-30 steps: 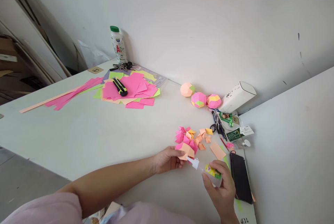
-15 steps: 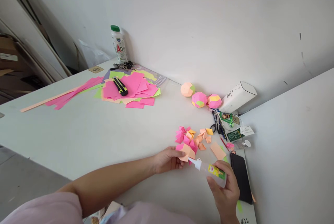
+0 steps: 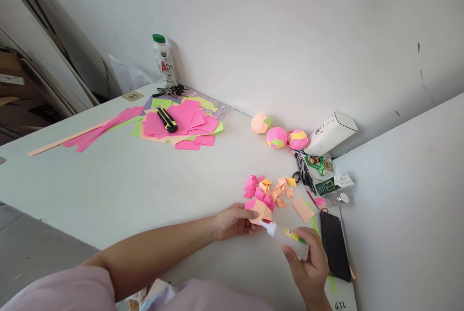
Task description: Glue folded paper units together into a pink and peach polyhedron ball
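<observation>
Between the thumb and fingers of my left hand (image 3: 235,221) is a partly built paper ball (image 3: 261,210) in peach and pink. My right hand (image 3: 310,260) grips a clear glue bottle (image 3: 292,241) with a white nozzle and a yellow-green label. The nozzle tip lies at the lower edge of the paper ball, near my left fingertips; whether it touches I cannot tell. Just beyond the ball lie small folded pink paper pieces (image 3: 250,188) and folded peach pieces (image 3: 281,190). A flat peach paper strip (image 3: 303,210) rests to their right.
Three finished paper balls (image 3: 276,138) stand by the wall, beside a white box (image 3: 331,133). Scissors (image 3: 297,175), a small jar (image 3: 340,199) and a black pouch (image 3: 336,245) line the right edge. Farther left are stacked paper sheets (image 3: 188,120), a utility knife (image 3: 166,119) and a white bottle (image 3: 165,62).
My right hand and the glue bottle have moved slightly left, and the nozzle tip has shifted left along the paper ball's lower edge. My left hand has stayed almost still.
</observation>
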Demonstrator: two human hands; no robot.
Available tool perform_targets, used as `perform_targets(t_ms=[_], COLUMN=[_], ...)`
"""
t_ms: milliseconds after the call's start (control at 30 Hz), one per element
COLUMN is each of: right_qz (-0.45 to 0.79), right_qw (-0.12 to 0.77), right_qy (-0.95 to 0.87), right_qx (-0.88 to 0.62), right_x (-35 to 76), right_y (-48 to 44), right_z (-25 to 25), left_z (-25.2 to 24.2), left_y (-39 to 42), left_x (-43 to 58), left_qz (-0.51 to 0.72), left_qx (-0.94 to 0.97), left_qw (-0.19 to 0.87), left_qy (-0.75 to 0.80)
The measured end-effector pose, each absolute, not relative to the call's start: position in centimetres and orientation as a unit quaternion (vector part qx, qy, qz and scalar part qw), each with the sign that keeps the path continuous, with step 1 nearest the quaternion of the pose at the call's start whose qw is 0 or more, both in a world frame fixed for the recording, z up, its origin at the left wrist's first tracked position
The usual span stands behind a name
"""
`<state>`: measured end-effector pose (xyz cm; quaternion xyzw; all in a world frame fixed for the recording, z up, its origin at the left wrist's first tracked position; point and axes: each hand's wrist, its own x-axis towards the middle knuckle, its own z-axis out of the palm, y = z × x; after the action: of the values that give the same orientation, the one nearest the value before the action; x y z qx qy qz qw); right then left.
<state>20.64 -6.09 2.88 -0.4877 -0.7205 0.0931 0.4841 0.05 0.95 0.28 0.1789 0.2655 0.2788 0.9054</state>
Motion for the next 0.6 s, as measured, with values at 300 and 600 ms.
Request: perform_targets(t_ms=[300,600], right_qz=[0.137,0.139], right_qw=[0.501,0.505], right_qy=[-0.664,-0.651], right_qx=[-0.538,-0.549], right_x=[20.65,20.59], right_y=[-6.13,-6.1], right_z=[2.87,2.69], left_z=[-0.05,-0.02], left_y=[0.85,0.87], left_x=[0.03,0.06], left_qz=[0.278,0.279], left_qx=[0.182,0.183], left_qw=[0.906,0.907], left_qy=[0.261,0.257])
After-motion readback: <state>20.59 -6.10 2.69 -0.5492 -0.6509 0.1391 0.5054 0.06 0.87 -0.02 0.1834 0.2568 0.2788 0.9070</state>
